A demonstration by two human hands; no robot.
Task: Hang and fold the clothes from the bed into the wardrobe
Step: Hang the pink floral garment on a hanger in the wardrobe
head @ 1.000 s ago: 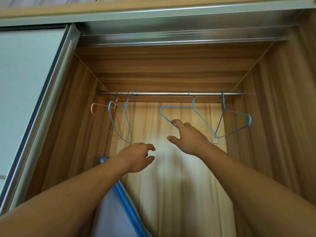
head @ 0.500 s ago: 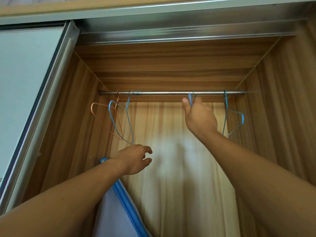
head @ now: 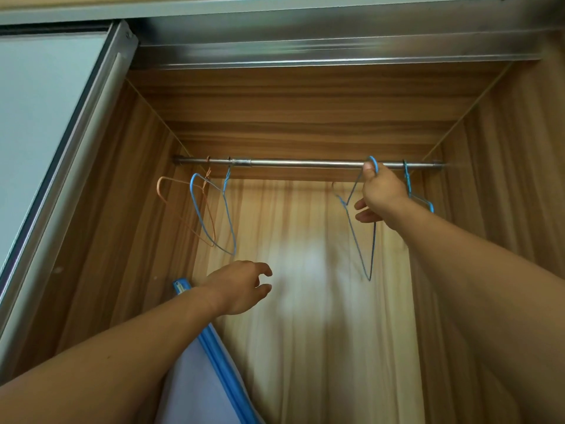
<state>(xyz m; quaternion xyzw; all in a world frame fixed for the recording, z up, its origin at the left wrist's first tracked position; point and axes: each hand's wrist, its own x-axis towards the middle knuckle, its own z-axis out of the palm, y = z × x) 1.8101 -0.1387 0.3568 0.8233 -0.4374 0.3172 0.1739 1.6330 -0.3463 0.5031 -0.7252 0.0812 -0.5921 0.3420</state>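
Inside the open wooden wardrobe a steel rail (head: 305, 163) runs across the top. My right hand (head: 380, 191) pinches the hook of a blue wire hanger (head: 363, 240) at the rail's right part; the hanger is tilted and swings below my fingers. My left hand (head: 241, 286) hovers lower in the middle with loosely curled fingers, holding nothing. Another blue hanger (head: 419, 197) hangs at the far right, partly behind my right arm. At the left of the rail hang a blue hanger (head: 214, 215) and an orange hanger (head: 171, 197). No clothes are in view.
A sliding door (head: 46, 133) with a metal frame stands at the left. A white fabric case with a blue zip edge (head: 214, 356) leans at the wardrobe's lower left, under my left arm. The wardrobe's side walls close in left and right.
My right hand rose from below the middle hanger to its hook at the rail, and the hanger now swings tilted. My left hand barely moved.
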